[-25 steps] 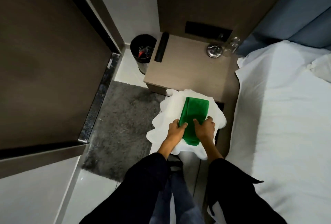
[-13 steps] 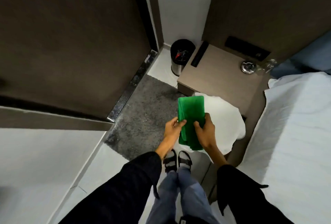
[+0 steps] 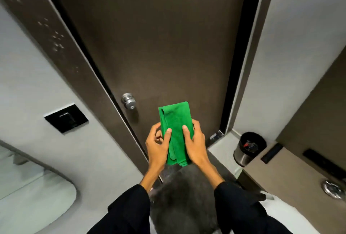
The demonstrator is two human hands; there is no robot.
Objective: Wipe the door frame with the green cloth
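A folded green cloth (image 3: 176, 127) is held upright in front of me by both hands. My left hand (image 3: 158, 145) grips its left edge, thumb on the front. My right hand (image 3: 195, 144) grips its right edge the same way. Behind the cloth stands a dark brown door (image 3: 159, 37) with a round metal knob (image 3: 128, 100). The brown door frame (image 3: 61, 50) runs diagonally on the left, and another frame strip (image 3: 250, 56) rises on the right. Neither hand nor the cloth touches the frame.
A black wall switch plate (image 3: 66, 118) sits left of the frame. A black waste bin (image 3: 249, 147) stands on the floor at the right, beside a brown bedside table (image 3: 292, 181) with a metal ashtray (image 3: 332, 188). A grey mat (image 3: 183, 196) lies under me.
I have turned left from the bedside table toward the door, and the view has risen. Both hands lifted the green cloth off the white towel and carried it in front of the door.
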